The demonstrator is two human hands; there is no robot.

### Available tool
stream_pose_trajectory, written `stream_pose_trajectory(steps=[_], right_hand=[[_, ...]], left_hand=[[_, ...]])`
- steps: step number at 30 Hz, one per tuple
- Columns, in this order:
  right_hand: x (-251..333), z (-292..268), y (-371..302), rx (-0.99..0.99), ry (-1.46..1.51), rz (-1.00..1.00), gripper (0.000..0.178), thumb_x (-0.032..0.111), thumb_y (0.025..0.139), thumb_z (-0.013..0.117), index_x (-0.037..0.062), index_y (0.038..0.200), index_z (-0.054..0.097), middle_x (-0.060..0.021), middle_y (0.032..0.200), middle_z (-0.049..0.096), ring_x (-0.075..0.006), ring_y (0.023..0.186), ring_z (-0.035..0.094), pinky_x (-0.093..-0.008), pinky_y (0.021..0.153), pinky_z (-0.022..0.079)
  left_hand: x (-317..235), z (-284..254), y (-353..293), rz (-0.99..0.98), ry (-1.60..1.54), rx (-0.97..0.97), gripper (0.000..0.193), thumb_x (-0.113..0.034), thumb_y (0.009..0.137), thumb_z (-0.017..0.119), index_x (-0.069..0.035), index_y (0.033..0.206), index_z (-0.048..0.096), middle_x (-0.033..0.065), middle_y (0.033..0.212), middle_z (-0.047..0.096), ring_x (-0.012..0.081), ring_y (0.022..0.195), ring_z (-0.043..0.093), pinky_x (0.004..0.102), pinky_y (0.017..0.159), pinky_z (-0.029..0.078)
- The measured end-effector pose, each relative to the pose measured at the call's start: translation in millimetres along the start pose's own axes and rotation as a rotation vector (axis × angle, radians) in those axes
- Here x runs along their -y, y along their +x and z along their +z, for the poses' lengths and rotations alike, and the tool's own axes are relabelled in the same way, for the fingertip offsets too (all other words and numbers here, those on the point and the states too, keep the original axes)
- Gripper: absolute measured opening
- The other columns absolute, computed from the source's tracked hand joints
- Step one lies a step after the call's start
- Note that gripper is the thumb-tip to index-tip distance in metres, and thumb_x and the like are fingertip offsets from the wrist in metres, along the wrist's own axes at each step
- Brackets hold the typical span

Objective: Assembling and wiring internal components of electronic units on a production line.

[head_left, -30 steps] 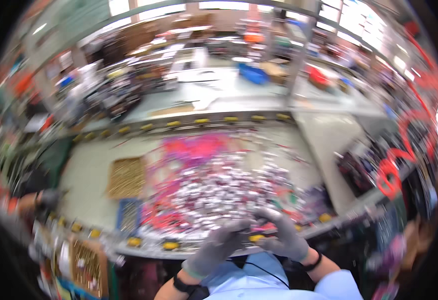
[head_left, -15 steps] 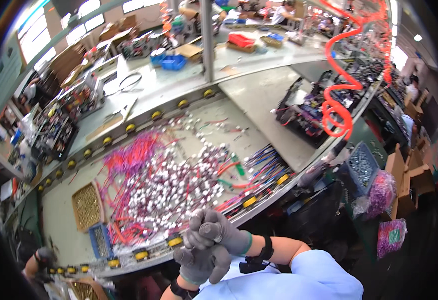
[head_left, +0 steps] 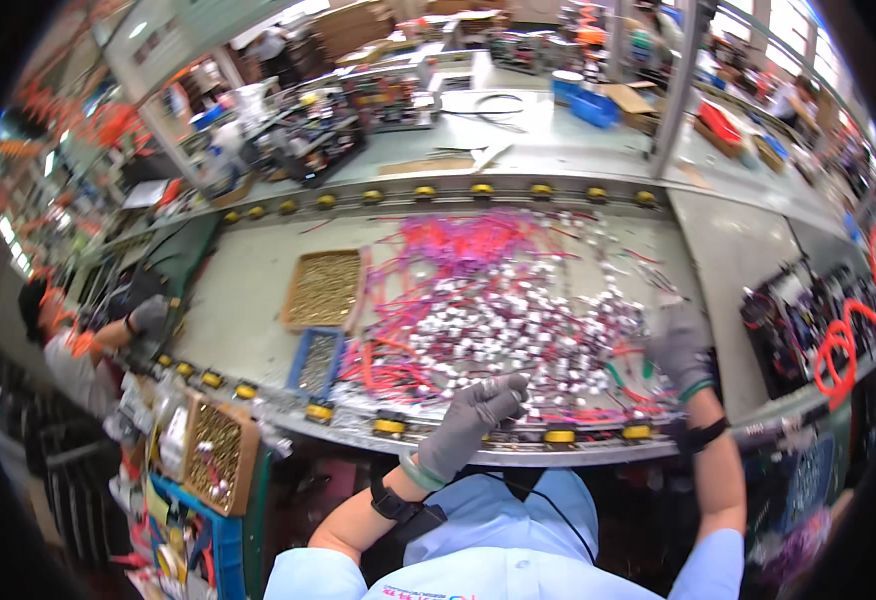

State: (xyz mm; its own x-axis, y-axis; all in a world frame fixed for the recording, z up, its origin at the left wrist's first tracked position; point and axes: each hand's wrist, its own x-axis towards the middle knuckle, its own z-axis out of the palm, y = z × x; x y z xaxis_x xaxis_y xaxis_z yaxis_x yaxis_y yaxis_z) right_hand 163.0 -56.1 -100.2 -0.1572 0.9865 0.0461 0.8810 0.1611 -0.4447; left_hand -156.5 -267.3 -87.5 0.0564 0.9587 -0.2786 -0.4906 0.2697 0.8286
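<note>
My left hand (head_left: 473,425), in a grey glove, is over the near edge of the work surface, by the white connectors. Its fingers are curled together, and anything inside them is hidden. My right hand (head_left: 680,345), also gloved, reaches over the right side of the heap, its fingers smeared by motion. Between and beyond the hands lies a wide pile of wires with white connectors (head_left: 518,330). A bundle of red and purple wires (head_left: 458,240) lies at its far side. Green wires (head_left: 618,378) lie close to my right hand.
Left of the pile are a tray of brass-coloured small parts (head_left: 326,288) and a blue bin of silver parts (head_left: 316,362). Yellow rollers (head_left: 390,426) line both long edges. A dark tray of assemblies (head_left: 793,320) is at right. A co-worker's gloved hand (head_left: 148,315) is at left.
The view has swung left. My hands, held together before, are now apart: the right has moved out over the heap, while the left stays by the near edge.
</note>
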Motion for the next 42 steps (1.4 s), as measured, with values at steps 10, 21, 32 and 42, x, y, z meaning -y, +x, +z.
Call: stream_pose_trajectory(steps=[10,21,32,42], right_hand=[[-293.8,56.6,100.9,-0.15,-1.089,0.567,0.033,0.018,0.099,0.05,0.0064,0.129,0.055,-0.0141,0.123,0.06,-0.0261,0.105,0.067,-0.0384,0.077,0.06],[-49.0,89.1,21.2,0.056,-0.947,-0.078,0.016,0.035,0.082,0.069,0.0193,0.086,0.072,-0.0017,0.075,0.061,-0.0201,0.073,0.064,-0.0371,0.054,0.041],[125.0,9.0,-158.2,0.739,0.555,-0.663,0.061,0.041,0.094,0.064,0.0096,0.145,0.052,-0.0221,0.113,0.068,-0.0364,0.104,0.067,-0.0426,0.091,0.053],[52.9,45.7,-168.2,-0.462,0.691,0.014,0.1,0.012,0.08,0.082,0.0033,0.154,0.016,-0.0168,0.136,0.049,-0.0246,0.114,0.06,-0.0378,0.093,0.055]], left_hand=[[14.3,-116.4,-55.8,0.795,1.445,-0.728,0.01,-0.012,0.078,0.079,-0.008,0.085,0.074,0.0088,0.094,0.072,0.029,0.085,0.069,0.0417,0.078,0.053],[18.6,-116.3,-49.4,0.673,1.503,-0.702,0.041,-0.01,0.075,0.073,-0.004,0.116,0.071,0.02,0.116,0.067,0.0381,0.107,0.064,0.0472,0.095,0.051],[-125.5,-33.8,72.1,1.014,1.36,-0.14,0.062,-0.019,0.094,0.072,0.0,0.148,0.047,0.0261,0.141,0.057,0.0409,0.129,0.057,0.044,0.107,0.047],[-226.5,-63.0,135.9,0.061,1.457,-0.104,0.065,-0.062,0.097,0.055,0.001,0.095,0.073,0.019,0.085,0.07,0.0321,0.077,0.067,0.0417,0.074,0.053]])
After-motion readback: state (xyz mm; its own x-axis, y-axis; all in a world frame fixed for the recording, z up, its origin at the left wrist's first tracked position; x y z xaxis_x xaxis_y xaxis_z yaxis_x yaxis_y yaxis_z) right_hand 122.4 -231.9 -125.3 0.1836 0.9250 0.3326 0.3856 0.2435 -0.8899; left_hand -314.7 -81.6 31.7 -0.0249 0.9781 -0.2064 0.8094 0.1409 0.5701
